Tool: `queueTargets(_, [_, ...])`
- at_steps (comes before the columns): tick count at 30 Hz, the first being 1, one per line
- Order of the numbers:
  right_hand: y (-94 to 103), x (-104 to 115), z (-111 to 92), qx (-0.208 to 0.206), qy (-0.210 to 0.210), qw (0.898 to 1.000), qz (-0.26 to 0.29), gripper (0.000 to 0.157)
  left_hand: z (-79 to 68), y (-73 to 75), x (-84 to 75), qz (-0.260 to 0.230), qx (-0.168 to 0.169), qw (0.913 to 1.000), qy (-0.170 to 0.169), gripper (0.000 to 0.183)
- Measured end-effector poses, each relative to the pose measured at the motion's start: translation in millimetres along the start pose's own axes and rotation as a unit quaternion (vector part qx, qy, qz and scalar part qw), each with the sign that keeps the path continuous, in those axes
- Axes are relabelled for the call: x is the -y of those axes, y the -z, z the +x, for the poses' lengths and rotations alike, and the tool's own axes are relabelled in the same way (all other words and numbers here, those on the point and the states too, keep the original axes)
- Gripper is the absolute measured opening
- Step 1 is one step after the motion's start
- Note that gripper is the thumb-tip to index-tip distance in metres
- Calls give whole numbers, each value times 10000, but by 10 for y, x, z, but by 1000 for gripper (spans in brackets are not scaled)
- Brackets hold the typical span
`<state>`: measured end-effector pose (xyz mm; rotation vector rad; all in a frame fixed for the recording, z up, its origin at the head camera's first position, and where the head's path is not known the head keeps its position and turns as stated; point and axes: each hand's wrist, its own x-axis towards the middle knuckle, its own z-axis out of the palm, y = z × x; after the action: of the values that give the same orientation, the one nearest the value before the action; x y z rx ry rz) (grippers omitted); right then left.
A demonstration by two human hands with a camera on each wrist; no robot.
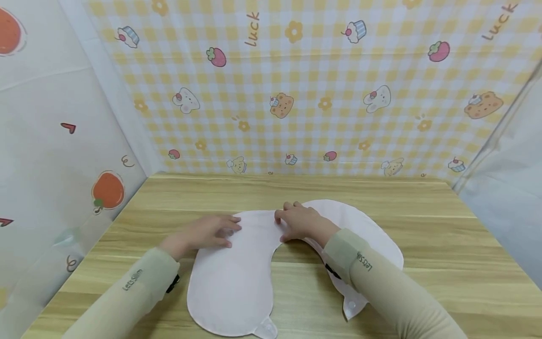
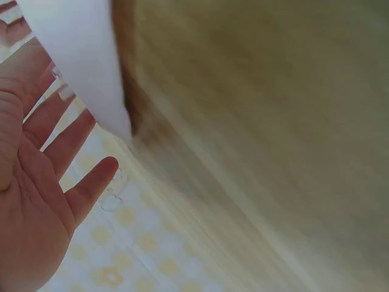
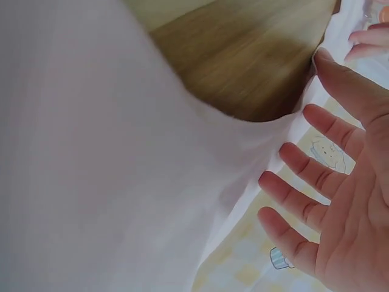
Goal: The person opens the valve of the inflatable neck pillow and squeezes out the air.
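Observation:
A pale pink, U-shaped neck pillow cover lies on the wooden table, its opening toward me. A snap tab sticks out at the left arm's end, and another tab at the right arm's end. My left hand is at the upper left edge, with its fingertips over the fabric and its fingers spread in the left wrist view. At the top bend, the fingertips of my right hand touch the cloth, thumb by the inner curve. My right forearm hides part of the cover's right arm.
The wooden table extends around the cover. Behind it stands a yellow checked backdrop with cartoon prints. A pale printed sheet hangs on the left, and a plain white sheet on the right.

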<state>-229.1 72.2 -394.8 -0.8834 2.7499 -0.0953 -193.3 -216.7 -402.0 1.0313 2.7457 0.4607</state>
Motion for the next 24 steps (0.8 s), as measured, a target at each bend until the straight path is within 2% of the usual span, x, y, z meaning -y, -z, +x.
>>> queueTargets(7, [-18,-15,21,45,-179,9998,116,43,-209,15,83,-199,-207,9989,376,45])
queueTargets(13, [4,-30,16,59,-268,9994,201,48,-286,25,158,-49,-239,9985,483,46])
queueTargets(17, [11,-77,24,66,-366,9991,213,50,-233,41,202,92,-198,9982,561,47])
queueTargets(24, [62,-219,26,7,-632,9973,382,49,1,73,225,235,-50,9967,772,47])
